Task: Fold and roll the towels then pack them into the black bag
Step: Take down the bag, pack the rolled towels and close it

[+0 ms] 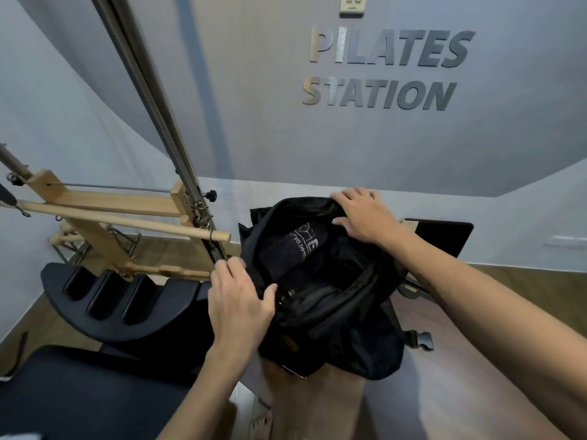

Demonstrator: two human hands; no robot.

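At the far left stands a wooden pilates frame (104,214) with a long spring (152,115) rising from it, and below it a black arc barrel (104,300) with three scooped slots. A black padded surface (79,392) fills the lower left corner.

The left hand (238,300) comes next, at the left edge of the black bag (333,312). Its fingers are curled and its thumb is pressed in against the fabric, so it grips the bag's near-left rim, by a strap buckle there.

The bag sits on a brown bench (460,376), toward its far-left end, with its mouth pulled wide between the two hands. Inside the opening, between the two grips and nearer the far rim, lies a dark towel (295,249) with pale printed lettering on it; whether it is rolled or only folded is hard to tell in the dark interior.

The right hand (365,217) holds the bag's far rim, fingers curled over the edge and thumb on the inner side. A black strap clip (422,341) hangs off the bag's right side over the bench. On the wall behind, raised letters (387,68) read PILATES STATION.
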